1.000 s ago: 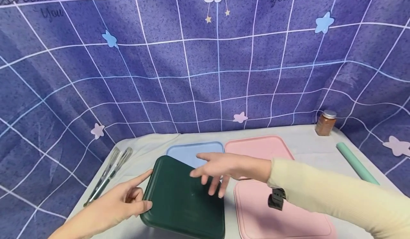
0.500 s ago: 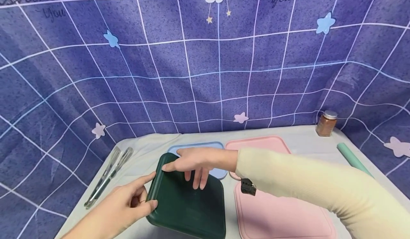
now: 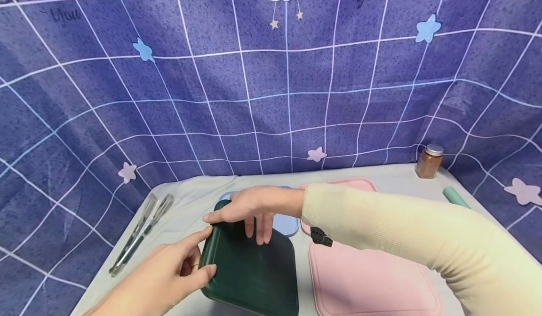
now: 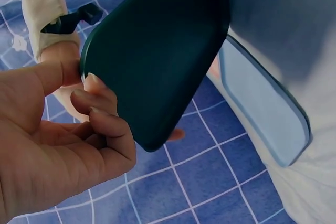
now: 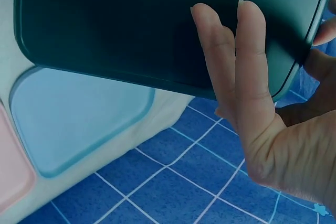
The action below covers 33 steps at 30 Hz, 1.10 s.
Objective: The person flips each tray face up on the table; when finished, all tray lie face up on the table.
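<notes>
A dark green tray (image 3: 254,269) is held tilted over the near middle of the table, its smooth face towards the head view. My left hand (image 3: 169,264) pinches its left edge, thumb on the face, index finger along the rim and the other fingers curled. My right hand (image 3: 250,208) reaches over the far left corner, thumb towards the left rim near my left index finger. Its other fingers hang straight over the green face, as the right wrist view also shows. Behind the green tray lies a light blue tray (image 5: 79,119), partly hidden.
Two pink trays, one at the back (image 3: 355,183) and one in front (image 3: 372,278), lie to the right. Metal tongs (image 3: 141,233) rest at the left edge. A brown jar (image 3: 429,161) stands at the back right, near a mint green roll (image 3: 455,197). A purple curtain (image 3: 271,95) hangs behind.
My right hand has moved left across the green tray to its far left corner. The green tray has tilted more steeply and its left edge has shifted right, with my left hand still pinching it.
</notes>
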{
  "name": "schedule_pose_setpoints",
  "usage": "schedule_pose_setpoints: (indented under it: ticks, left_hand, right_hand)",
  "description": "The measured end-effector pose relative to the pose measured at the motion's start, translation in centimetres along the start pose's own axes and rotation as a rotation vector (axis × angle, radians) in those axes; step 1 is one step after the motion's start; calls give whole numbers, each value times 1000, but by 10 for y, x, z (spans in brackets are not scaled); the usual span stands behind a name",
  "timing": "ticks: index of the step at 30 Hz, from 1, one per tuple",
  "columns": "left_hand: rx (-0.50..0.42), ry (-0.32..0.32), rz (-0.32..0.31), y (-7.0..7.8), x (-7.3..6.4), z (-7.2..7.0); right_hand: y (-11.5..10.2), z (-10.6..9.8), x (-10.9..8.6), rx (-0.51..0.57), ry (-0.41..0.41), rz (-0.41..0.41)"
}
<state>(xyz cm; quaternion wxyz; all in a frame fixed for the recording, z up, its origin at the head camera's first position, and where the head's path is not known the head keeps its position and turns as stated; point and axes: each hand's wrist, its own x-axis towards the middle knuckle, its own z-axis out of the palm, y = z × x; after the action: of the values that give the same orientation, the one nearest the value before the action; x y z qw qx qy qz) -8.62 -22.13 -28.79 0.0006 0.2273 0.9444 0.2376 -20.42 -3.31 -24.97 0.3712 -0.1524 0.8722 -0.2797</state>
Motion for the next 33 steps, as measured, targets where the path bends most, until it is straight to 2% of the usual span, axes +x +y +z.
schedule_pose_setpoints:
  ticks: [3,9,16,24,30,33]
  left_hand:
    - [23,7,-4,4,1,0]
    - [58,36,26,9,1,3]
    - [68,43,82,14,0,6]
    - [-1,-87,117,16,-2,2]
    - [-18,-92,153,17,-8,3]
    - [-9,-57,199,14,-10,7]
  right_hand:
    - [0,-1,-1,1,1,5]
    - [0,-1,-5,9,10,0]
    - [1,1,-10,32,29,1]
    - [10,-1,-21,73,53,-19]
    - [23,-8,-30,127,75,-49]
    - [32,-12,-35,152,73,-68]
